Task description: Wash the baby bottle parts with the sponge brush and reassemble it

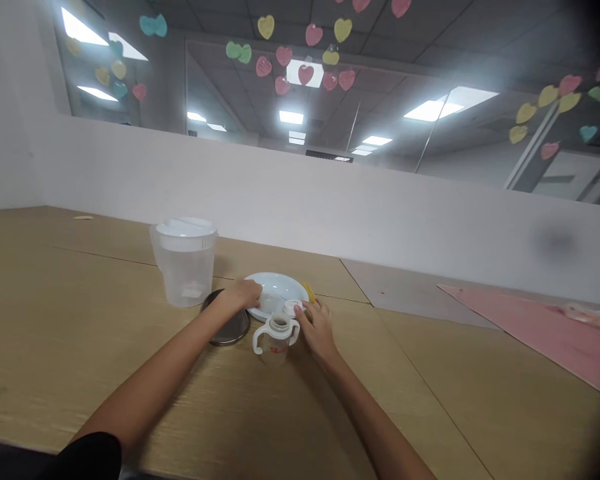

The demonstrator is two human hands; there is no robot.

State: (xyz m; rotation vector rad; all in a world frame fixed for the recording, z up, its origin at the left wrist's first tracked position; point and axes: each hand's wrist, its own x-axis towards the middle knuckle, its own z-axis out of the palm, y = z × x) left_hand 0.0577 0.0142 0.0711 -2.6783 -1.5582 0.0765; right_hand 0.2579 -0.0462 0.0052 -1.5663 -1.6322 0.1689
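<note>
My left hand [245, 294] reaches over the left side of a white dish [286, 281], its fingers curled down and the fingertips partly hidden. What it pinches, if anything, I cannot make out. Something translucent [271, 302] lies in the dish beside those fingers. Between thumb and fingers, my right hand [320, 330] holds a small white cap [293, 307] at the dish's near right edge. Just in front stands an uncapped clear baby bottle [275, 351] with two white handles and red print, upright on the table.
A dark round metal pan or lid [233, 331] lies beneath my left wrist. Behind it stands a clear plastic pitcher [187, 267] with a white lid. Something yellow [309, 291] shows behind the dish. A pink mat [540, 327] covers the right side; a white wall [280, 193] bounds the back.
</note>
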